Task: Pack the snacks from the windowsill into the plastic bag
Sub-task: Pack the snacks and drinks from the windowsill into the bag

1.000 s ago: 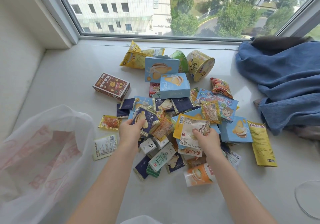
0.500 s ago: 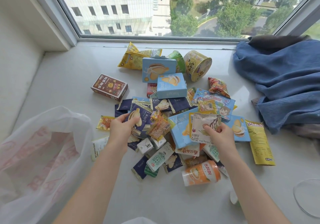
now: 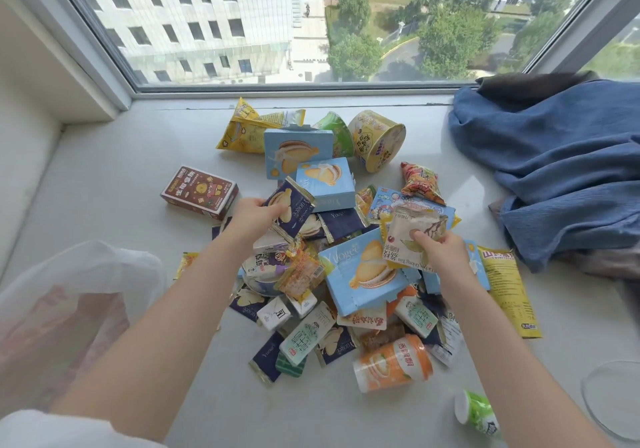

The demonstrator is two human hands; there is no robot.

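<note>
A heap of snacks covers the middle of the white windowsill (image 3: 104, 187). My left hand (image 3: 254, 217) grips a navy biscuit packet (image 3: 294, 210) lifted above the heap. My right hand (image 3: 438, 251) pinches a pale tea packet (image 3: 412, 236), raised over a light blue biscuit box (image 3: 363, 271). The translucent plastic bag (image 3: 65, 305) with red print lies open at the lower left, beside my left forearm. A brown box (image 3: 199, 191), a yellow tub (image 3: 379, 139) and an orange cup (image 3: 393, 362) lie among the remaining snacks.
A crumpled blue cloth (image 3: 561, 167) fills the sill's right side. A green-and-white cup (image 3: 478, 413) lies near the front right, next to a clear round lid (image 3: 611, 395). A long yellow packet (image 3: 507, 288) lies right of the heap. The window frame (image 3: 294, 89) bounds the far edge.
Both hands have risen from the heap, each lifting its packet. The left hand with the navy packet moved up and away from me; the right carried the tea packet up and right.
</note>
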